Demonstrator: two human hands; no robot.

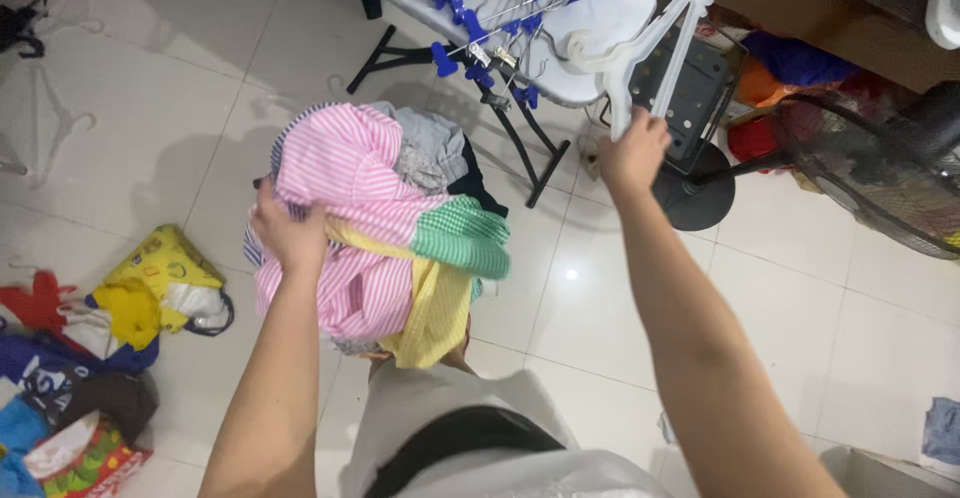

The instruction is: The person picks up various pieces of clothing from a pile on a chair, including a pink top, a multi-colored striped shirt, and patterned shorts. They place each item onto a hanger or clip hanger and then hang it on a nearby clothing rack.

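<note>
At frame centre our left hand (288, 233) grips a striped shirt (370, 233) over a clothes pile, while our right hand (632, 153), upper right, clasps a white hanger (640, 48); best keep the collar free.

Ironing board (610, 3) beyond the garment pile (400, 208) — clip hangers (500, 8) on top.

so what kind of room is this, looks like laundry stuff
Probably a home laundry or ironing corner. The left hand grips a pink striped shirt over a clothes pile, the right hand holds a white hanger, and an ironing board carries blue clip hangers.
</note>
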